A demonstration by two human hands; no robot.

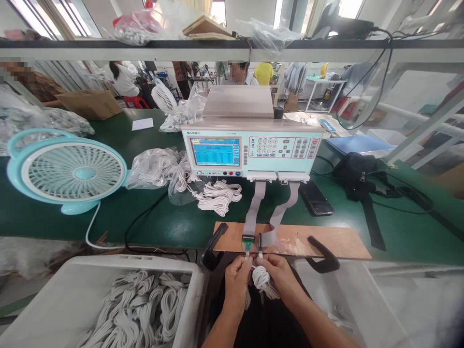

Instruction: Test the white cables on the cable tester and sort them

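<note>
At the bench edge my left hand (237,278) pinches one end of a white cable, whose plug meets a small green circuit board (248,243). Beside it, my right hand (277,273) grips the other plug end at a second, edge-on connector (260,241). The bundled white cable (261,279) hangs coiled between my hands. Grey ribbon cables (255,208) run from both connectors up to a tester (279,145) with a lit blue screen. Under the connectors lies a copper-coloured board (337,241), with a black clamp (214,246) at its left and another black clamp (322,256) at its right.
A white bin (72,275) of coiled cables stands at lower left. On the green bench (174,227) are a light-blue fan (72,171), a cable bundle (219,195), bagged cables (154,166), a phone (316,198) and a black bag (357,174). Several people work beyond the shelf.
</note>
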